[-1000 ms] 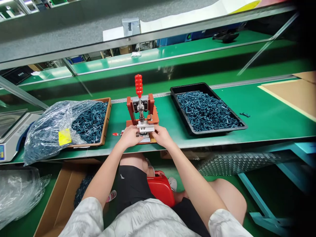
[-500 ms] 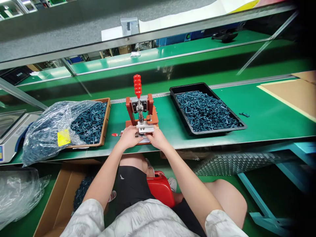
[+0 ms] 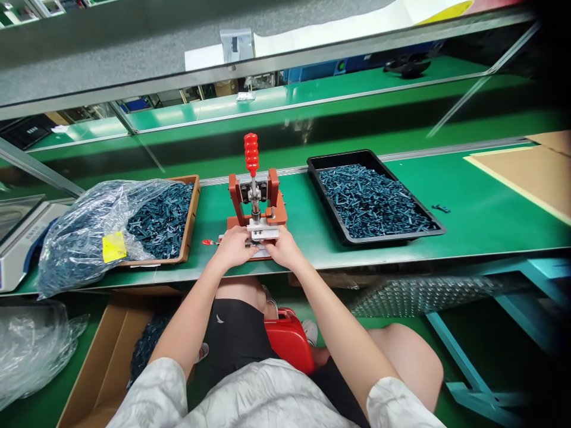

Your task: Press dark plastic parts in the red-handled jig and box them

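Observation:
A toggle-clamp press (image 3: 279, 205) with an orange-brown frame stands on the green bench, its red ribbed handle (image 3: 251, 153) upright. My left hand (image 3: 234, 246) is at the left front of the press, fingers bent in at the metal block (image 3: 263, 230) and thumb pointing inward. From the other side my right hand (image 3: 284, 246) meets the same block, its fingers curled and its thumb low. Both hands are closed at the fixture; whatever lies between their fingertips is too small or hidden. A small red-tipped lever (image 3: 207, 242) sticks out left of my left hand.
Left of the press, a brown tray (image 3: 193, 220) holds dark blue plastic parts, partly under a clear bag (image 3: 84, 220). To the right is a black tray (image 3: 352, 239) of similar parts, with a loose piece (image 3: 441, 207) beside it. A scale (image 3: 22, 249) stands far left.
The view has shifted very slightly. Both hands stay at the front of the press, and the red handle remains upright.

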{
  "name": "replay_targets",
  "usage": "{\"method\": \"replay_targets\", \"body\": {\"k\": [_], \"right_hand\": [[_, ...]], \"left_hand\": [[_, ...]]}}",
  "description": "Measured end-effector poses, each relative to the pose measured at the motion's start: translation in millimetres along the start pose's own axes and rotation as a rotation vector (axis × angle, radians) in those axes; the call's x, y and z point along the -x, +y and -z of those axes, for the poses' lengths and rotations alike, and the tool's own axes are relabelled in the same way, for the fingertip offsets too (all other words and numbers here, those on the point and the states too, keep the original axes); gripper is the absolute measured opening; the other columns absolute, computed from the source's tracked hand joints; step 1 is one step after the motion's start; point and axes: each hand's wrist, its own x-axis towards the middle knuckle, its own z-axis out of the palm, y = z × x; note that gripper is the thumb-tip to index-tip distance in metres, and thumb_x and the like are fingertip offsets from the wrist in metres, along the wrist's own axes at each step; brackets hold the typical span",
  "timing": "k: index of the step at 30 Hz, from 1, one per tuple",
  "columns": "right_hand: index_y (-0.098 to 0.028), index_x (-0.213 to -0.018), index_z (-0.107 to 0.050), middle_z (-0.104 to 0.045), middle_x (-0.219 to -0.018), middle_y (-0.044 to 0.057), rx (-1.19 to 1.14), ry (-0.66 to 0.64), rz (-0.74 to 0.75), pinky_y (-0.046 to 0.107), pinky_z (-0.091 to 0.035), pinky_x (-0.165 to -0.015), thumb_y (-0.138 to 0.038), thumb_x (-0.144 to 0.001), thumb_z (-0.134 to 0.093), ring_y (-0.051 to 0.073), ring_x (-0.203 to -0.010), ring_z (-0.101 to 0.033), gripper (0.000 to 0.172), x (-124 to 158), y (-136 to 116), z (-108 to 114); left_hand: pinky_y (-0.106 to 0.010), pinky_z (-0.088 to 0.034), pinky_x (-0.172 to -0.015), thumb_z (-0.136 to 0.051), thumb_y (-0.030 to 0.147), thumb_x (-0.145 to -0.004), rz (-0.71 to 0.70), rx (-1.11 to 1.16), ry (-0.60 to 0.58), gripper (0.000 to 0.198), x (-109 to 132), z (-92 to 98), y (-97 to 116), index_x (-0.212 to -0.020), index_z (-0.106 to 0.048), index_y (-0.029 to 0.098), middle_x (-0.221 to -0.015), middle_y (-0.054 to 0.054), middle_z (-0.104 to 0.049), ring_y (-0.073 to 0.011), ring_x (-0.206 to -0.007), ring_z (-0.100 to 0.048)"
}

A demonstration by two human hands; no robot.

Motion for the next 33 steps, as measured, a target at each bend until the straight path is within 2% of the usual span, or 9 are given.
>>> {"method": "replay_targets", "body": {"k": [5, 8, 12, 15, 18, 21, 24, 29, 33], "right_hand": [[-0.021, -0.122, -0.071, -0.07, -0.122, 0.01, -0.02, -0.015, -0.016, 0.044, -0.056, -0.103, -0.015, -0.087, -0.06, 0.028, -0.116, -0.068, 0.037, -2, -3, 4], [-0.02, -0.119, -0.072, -0.071, -0.121, 0.011, 0.002, -0.047, -0.029, 0.044, -0.055, -0.103, -0.016, -0.088, -0.061, 0.029, -0.116, -0.067, 0.034, -2, -4, 5], [-0.021, -0.12, -0.072, -0.07, -0.121, 0.011, 0.013, -0.049, -0.036, 0.044, -0.054, -0.104, -0.016, -0.088, -0.06, 0.029, -0.117, -0.066, 0.034, -3, -5, 5], [-0.021, -0.123, -0.071, -0.069, -0.121, 0.011, 0.006, -0.046, -0.049, 0.045, -0.053, -0.104, -0.015, -0.088, -0.06, 0.03, -0.117, -0.065, 0.037, -2, -4, 4], [-0.02, -0.121, -0.071, -0.069, -0.121, 0.012, -0.011, -0.058, -0.046, 0.044, -0.053, -0.104, -0.014, -0.086, -0.06, 0.029, -0.116, -0.066, 0.037, -2, -3, 5], [-0.019, -0.116, -0.072, -0.071, -0.119, 0.011, -0.064, -0.052, -0.035, 0.042, -0.053, -0.102, -0.015, -0.085, -0.058, 0.028, -0.113, -0.066, 0.035, -2, -2, 7], [-0.019, -0.119, -0.07, -0.072, -0.12, 0.01, -0.1, -0.013, -0.083, 0.041, -0.055, -0.098, -0.014, -0.083, -0.057, 0.027, -0.111, -0.067, 0.039, -3, 1, 10], [-0.019, -0.101, -0.074, -0.078, -0.097, 0.006, -0.139, -0.137, -0.312, 0.037, -0.058, -0.084, -0.015, -0.082, -0.065, 0.025, -0.091, -0.072, 0.021, -11, 6, 13], [-0.02, -0.1, -0.075, -0.079, -0.101, 0.005, -0.215, -0.159, -0.32, 0.037, -0.058, -0.088, -0.014, -0.081, -0.068, 0.024, -0.096, -0.074, 0.021, -15, 8, 13]], "left_hand": [[-0.049, -0.052, -0.106, -0.068, 0.026, -0.085, -0.139, 0.047, 0.101, 0.022, 17, -0.9, 0, -0.106, -0.074, 0.022, -0.117, -0.009, -0.074, -0.0295, -0.115, -0.066], [-0.054, -0.039, -0.12, -0.065, 0.029, -0.09, -0.136, 0.085, 0.462, 0.026, 43, 2.6, -14, -0.115, -0.07, 0.024, -0.128, -0.01, -0.071, -0.0285, -0.127, -0.062], [-0.052, -0.043, -0.116, -0.052, 0.048, -0.098, 0.166, 0.384, 0.971, 0.04, 51, 6.7, -49, -0.125, -0.063, 0.022, -0.132, -0.015, -0.066, -0.0283, -0.129, -0.061], [-0.047, -0.047, -0.113, -0.027, 0.06, -0.103, 0.221, 0.656, 0.855, 0.059, 26, -1.6, -50, -0.143, -0.051, 0.024, -0.141, -0.016, -0.061, -0.0259, -0.131, -0.06], [-0.049, -0.043, -0.117, -0.03, 0.074, -0.097, 0.138, 0.464, 0.593, 0.081, 1, -15.8, -21, -0.154, -0.038, 0.018, -0.152, -0.021, -0.053, -0.0331, -0.141, -0.053], [-0.053, -0.044, -0.114, -0.026, 0.084, -0.09, 0.111, 0.224, 0.47, 0.104, -5, -22.2, 5, -0.159, -0.027, 0.007, -0.149, -0.028, -0.053, -0.0401, -0.139, -0.053], [-0.047, -0.046, -0.114, -0.015, 0.081, -0.094, 0.101, 0.292, 0.417, 0.095, 1, -20.1, 6, -0.162, -0.023, 0.015, -0.153, -0.022, -0.052, -0.0337, -0.143, -0.052], [-0.041, -0.044, -0.119, -0.021, 0.073, -0.1, 0.097, 0.65, 0.541, 0.076, -3, -2.1, -9, -0.155, -0.038, 0.024, -0.153, -0.015, -0.054, -0.025, -0.142, -0.054], [-0.045, -0.035, -0.126, -0.041, 0.064, -0.101, -0.048, 0.682, 0.788, 0.061, -26, 43.2, 13, -0.15, -0.044, 0.027, -0.156, -0.011, -0.05, -0.0269, -0.15, -0.044]]}}
